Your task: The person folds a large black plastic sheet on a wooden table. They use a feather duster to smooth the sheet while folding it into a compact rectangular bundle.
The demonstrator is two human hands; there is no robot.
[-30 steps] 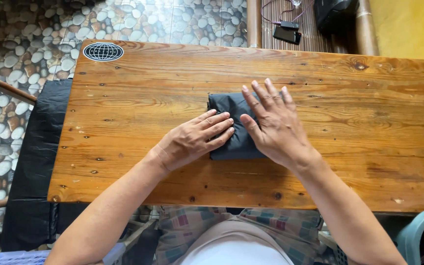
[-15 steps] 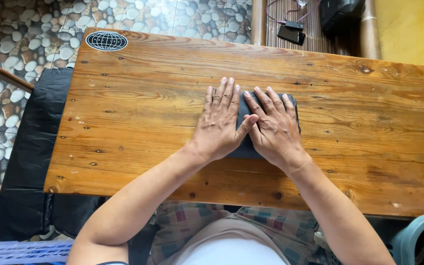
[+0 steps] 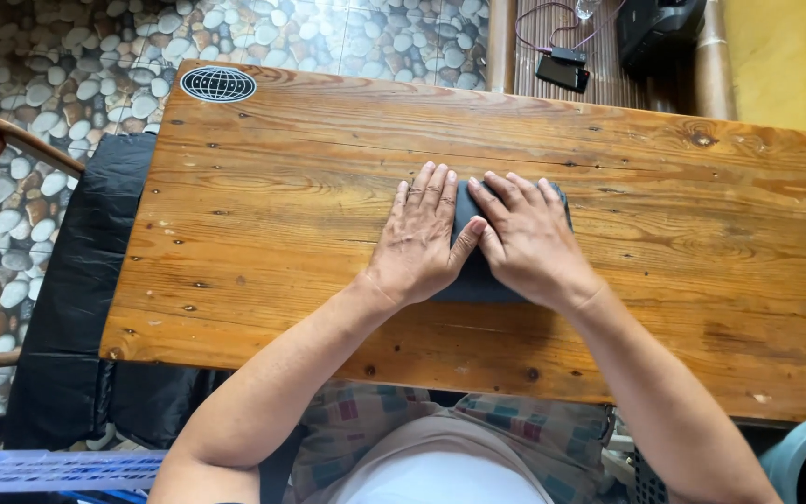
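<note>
So both your hands are flat on the folded dark cloth, sitting roughly in the middle of the wooden table. Your left hand is spread open, palm down, fingers straight and pointing away from you, covering the left part of the cloth and spilling a bit onto the bare wood. Your right hand is also open and palm down, fingers fanned out toward the far edge, covering the right part. The two thumbs meet in the middle, touching or as good as touching, with a strip of cloth showing between the hands. Neither hand is gripping anything, they're just pressing flat. Most of the cloth is hidden under them, so you only see that strip, a bit of the near edge and a corner by your right fingertips.

Around it: a round globe-pattern sticker sits at the far left corner of the table, well apart from the hands. A black fabric piece hangs off the table's left side. A blue plastic crate is down at the lower left, over the pebble floor. Beyond the far edge there's a small black device with a cable.
</note>
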